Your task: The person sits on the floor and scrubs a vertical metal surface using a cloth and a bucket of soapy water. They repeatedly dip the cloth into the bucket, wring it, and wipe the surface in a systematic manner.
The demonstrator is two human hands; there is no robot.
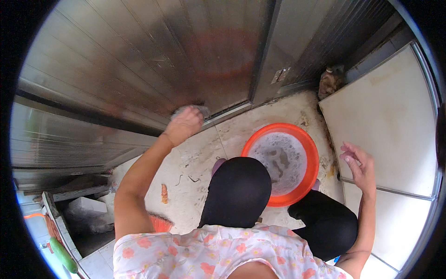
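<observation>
My left hand point(185, 123) presses a grey cloth point(178, 112) against the lower edge of a brown metal panel door point(209, 62). The hand is slightly blurred and covers much of the cloth. Off to the right, my right hand point(359, 164) is raised with its fingers apart, holding nothing, in front of a white cabinet panel point(386, 97). Between my knees and the door sits an orange plastic basin point(313, 167). Foamy, greyish soapy water point(278, 164) lies inside it.
A dirty bottle point(330, 83) stands in the corner by the door frame. Dark debris and an orange-brown scrap point(164, 194) lie on the tiled floor point(191, 164). A red broom head point(160, 223) is beside my left arm. At lower left, a green gourd-like vegetable point(62, 255) lies near a dark recess.
</observation>
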